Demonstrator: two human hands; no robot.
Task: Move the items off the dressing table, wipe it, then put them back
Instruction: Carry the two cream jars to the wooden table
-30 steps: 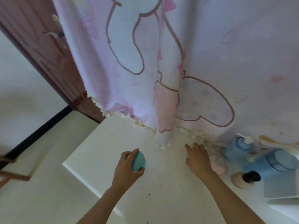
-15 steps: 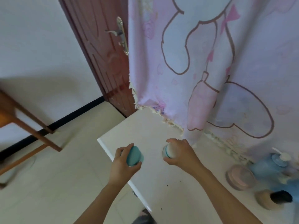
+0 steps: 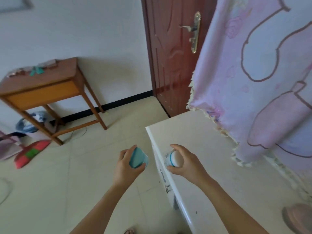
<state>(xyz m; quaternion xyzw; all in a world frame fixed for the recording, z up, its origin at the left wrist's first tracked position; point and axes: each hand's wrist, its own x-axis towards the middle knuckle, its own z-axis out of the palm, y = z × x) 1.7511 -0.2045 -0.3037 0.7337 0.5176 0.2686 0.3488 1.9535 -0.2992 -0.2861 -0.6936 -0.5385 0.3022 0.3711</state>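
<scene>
Left hand [image 3: 125,168] grips a teal jar [image 3: 138,158], fingers and thumb curled round it, held over the floor just left of the dressing table [image 3: 211,166] edge. Right hand [image 3: 187,162] grasps a white jar with a blue band [image 3: 172,159] above the table's left edge, level with the teal jar. Far right of that grip, a pink lidded dish [image 3: 297,218] rests on the tabletop (partly cut off). A wooden side table [image 3: 45,88] stands well left of both hands.

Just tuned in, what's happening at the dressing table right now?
A person is clearing the dressing table. Their left grip holds a teal jar out over the floor; their right grip holds a white jar with a blue band above the table's edge. A pink-lidded jar sits on the table, lower right.
</scene>
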